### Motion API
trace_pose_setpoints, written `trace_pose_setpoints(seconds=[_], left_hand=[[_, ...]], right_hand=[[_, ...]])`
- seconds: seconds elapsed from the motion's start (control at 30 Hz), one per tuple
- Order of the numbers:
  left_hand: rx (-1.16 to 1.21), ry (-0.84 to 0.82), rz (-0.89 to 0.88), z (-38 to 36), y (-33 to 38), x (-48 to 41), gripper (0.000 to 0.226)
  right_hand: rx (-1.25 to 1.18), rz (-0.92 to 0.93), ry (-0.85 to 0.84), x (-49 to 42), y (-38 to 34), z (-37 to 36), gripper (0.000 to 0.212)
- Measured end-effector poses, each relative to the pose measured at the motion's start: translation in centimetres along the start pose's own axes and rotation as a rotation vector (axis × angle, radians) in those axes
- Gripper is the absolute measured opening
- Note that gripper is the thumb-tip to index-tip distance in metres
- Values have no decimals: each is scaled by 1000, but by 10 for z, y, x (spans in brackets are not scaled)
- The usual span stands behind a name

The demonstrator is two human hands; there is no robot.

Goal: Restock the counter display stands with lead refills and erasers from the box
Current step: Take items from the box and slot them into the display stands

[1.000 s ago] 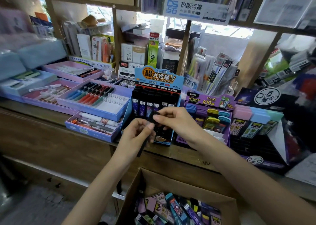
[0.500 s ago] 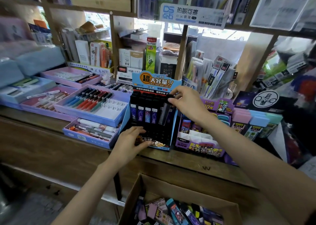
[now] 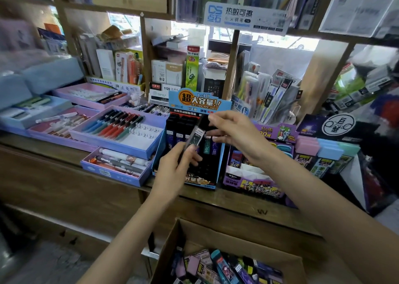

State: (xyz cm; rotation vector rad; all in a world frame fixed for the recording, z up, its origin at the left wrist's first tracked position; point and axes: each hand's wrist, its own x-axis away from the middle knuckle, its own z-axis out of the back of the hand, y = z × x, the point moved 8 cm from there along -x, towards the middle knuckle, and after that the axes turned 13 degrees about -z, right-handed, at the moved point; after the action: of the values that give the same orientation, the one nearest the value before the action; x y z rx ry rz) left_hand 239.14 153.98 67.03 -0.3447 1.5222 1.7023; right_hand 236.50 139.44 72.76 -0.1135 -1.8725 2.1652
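A stationery shop: wooden shelves (image 3: 146, 52) crammed with packaged pens (image 3: 269, 98), a brand sign (image 3: 244, 17), pen trays (image 3: 121, 130) and a lead refill display stand (image 3: 195, 102) on the bench (image 3: 54, 152).

Wooden counter (image 3: 43, 145), stock sitting straight on it. Centre: blue lead-refill stand (image 3: 198, 101), upright; purple display stand (image 3: 252, 185) just beside it on the right. Left of centre: lavender pen tray (image 3: 138, 147), small blue tray (image 3: 112, 172) in front of it, at the counter edge. Pink tray (image 3: 43, 132) and pale blue tray (image 3: 28, 119) further left. Pastel blocks (image 3: 323, 147) far right.
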Motion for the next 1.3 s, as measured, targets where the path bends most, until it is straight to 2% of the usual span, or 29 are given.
trace_pose_setpoints(seconds=[0.1,0.2,0.3,0.37,0.43,0.5,0.6,0.73,0.87,1.07,1.2,1.3], left_hand=[[178,-60,56,-8,-2,1,25],[136,-111,66,-8,-6,1,31],[-214,-226,0,2,-17,0,51],[-476,-367,-83,5,-26,3,65],[-597,-513,-95,1,-39,12,76],[-638,-584,-49,-3,-55,21,80],[-666,-546,-79,-4,-64,25,65],[-650,-481,-128,-1,-65,25,53],[-624,-432,-124,1,-66,25,51],[-607,-430,-101,2,-69,25,51],[-617,-451,-102,2,-69,25,52],[-612,-492,-89,0,-67,23,51]], right_hand=[[27,26,-59,0,2,-5,16],[70,57,-26,1,-2,-4,14],[141,109,90,-4,-19,14,15],[254,130,183,-10,-29,25,13],[430,130,258,-19,-30,27,11],[626,141,322,-28,-25,21,9],[773,170,357,-36,-12,12,20],[852,210,348,-39,-5,8,21],[794,186,306,-44,0,8,18],[751,190,367,-45,16,6,19],[956,318,458,-39,12,-4,15],[1056,330,478,-38,6,-7,26]])
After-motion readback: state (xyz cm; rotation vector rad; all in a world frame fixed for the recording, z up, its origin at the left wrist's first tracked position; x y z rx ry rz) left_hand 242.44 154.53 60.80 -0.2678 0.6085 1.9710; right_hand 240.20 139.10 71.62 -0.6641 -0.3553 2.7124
